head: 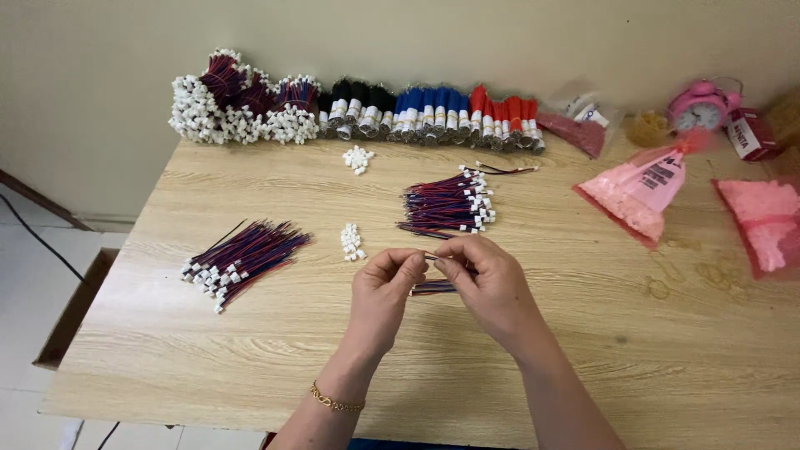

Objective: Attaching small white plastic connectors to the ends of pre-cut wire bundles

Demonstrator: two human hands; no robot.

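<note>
My left hand [385, 292] and my right hand [487, 279] meet above the middle of the wooden table [250, 358], fingertips pinched together on a thin red-and-blue wire lead [433, 287]. The lead's loose end runs under my right palm. A small heap of white plastic connectors [352, 241] lies just left of my left hand. One loose pile of red-and-blue leads with white plugs [450, 204] sits right behind my hands, and a second such pile [243, 257] lies at the left.
Along the wall stand bundled leads with white plugs [242, 104] and rolled wire bundles in black, blue and red [433, 112]. Another small cluster of connectors [358, 157] lies near them. Pink bags of small parts [642, 192], [767, 221] and a pink alarm clock [698, 107] occupy the right.
</note>
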